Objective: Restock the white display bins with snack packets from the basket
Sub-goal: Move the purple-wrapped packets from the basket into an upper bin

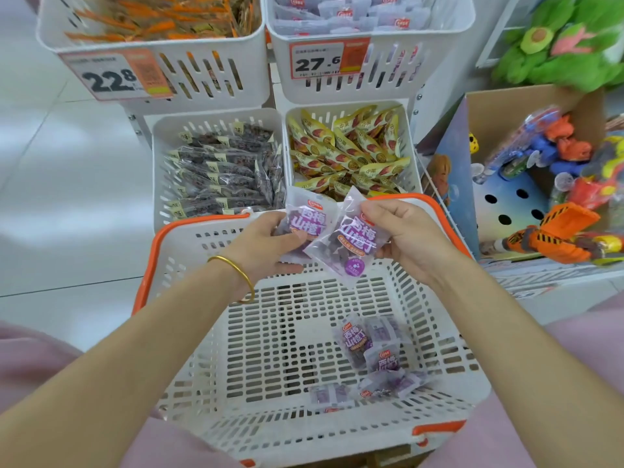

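A white slotted basket (pixel 202 332) with an orange rim sits in front of me. Several purple snack packets (pixel 374 352) lie on its floor at the right. My left hand (pixel 266 244) grips one purple packet (pixel 305 214) over the basket's far edge. My right hand (pixel 405 234) pinches a second purple packet (pixel 351 244) beside it, and the two packets overlap. Above, the upper right white bin (pixel 371 62), tagged 27.6, holds matching purple packets.
The upper left bin (pixel 152 45), tagged 22.8, holds orange packets. A lower left bin (pixel 216 170) has dark packets and a lower right bin (pixel 351 150) yellow ones. A cardboard box of toys (pixel 540 184) stands at the right. Tiled floor lies at the left.
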Demonstrator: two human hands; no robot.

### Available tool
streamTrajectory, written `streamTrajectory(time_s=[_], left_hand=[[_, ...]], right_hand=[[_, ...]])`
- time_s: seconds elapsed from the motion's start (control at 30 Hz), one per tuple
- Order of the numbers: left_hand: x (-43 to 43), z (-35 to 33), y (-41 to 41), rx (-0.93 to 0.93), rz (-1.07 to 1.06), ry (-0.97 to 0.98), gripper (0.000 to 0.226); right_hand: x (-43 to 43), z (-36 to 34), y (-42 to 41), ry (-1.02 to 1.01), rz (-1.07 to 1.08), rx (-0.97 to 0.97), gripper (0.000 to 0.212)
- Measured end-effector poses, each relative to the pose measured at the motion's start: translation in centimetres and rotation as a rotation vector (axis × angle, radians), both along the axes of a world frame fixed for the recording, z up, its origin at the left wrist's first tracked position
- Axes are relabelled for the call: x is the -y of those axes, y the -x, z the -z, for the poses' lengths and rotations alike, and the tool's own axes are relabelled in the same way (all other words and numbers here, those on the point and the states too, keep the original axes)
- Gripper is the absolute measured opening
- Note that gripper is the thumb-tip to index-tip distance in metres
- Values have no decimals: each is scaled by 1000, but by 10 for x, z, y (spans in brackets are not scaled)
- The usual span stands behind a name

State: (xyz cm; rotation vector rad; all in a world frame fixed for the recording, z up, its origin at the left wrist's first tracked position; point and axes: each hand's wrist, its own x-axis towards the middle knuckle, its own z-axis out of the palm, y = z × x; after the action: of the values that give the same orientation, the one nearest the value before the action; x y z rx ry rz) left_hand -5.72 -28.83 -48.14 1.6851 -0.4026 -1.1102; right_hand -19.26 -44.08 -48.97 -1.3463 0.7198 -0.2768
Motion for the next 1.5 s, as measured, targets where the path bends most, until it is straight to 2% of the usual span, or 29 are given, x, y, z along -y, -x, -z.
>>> streamTrajectory(time_s=[0.2,0.33,0.5,0.57,0.6,0.63,0.7,0.77,0.8,0.9,0.97,1.03,1.13,1.2,1.27,1.4,1.5], left_hand=[[5,-6,10,-174,57,44,30],[3,-5,8,-174,163,82,55],[11,-2,14,192,257,100,63],[16,-8,8,270,243,109,44],[20,-14,3,314,247,110,32],[25,-24,-2,369,259,117,25],[41,-47,-13,500,297,166,25],[66,-77,-25,626,338,213,25],[81,-91,-29,689,358,234,24],[131,-130,-47,863,338,293,29],[163,-147,-65,978,247,285,53],[189,-156,-90,1050,144,250,74],[217,-158,-133,1210,111,51,66],[231,-156,-160,1281,152,-92,64],[244,-157,-181,1318,167,-161,64],[264,-161,-204,1383,129,-176,62],[272,-154,-213,1425,140,-181,61]], right_hand=[[-4,-8,-6,197,29,121,14],[-7,-3,-9,223,33,146,6],[-15,-8,-21,317,18,233,16],[-7,-16,-25,301,-7,226,17],[4,-23,-27,270,-46,198,27],[17,-34,-29,222,-125,156,46],[48,-63,-32,210,-351,84,78],[75,-93,-39,350,-490,45,87],[88,-107,-44,435,-492,33,89],[122,-144,-66,610,-314,80,79],[147,-167,-81,648,-219,149,66],[173,-188,-99,797,-90,160,61],[211,-215,-135,1104,83,99,48],[230,-225,-166,1272,51,41,52],[242,-230,-198,1346,-4,-28,57],[256,-223,-250,1455,-89,-158,56],[261,-209,-272,1445,-151,-194,66]])
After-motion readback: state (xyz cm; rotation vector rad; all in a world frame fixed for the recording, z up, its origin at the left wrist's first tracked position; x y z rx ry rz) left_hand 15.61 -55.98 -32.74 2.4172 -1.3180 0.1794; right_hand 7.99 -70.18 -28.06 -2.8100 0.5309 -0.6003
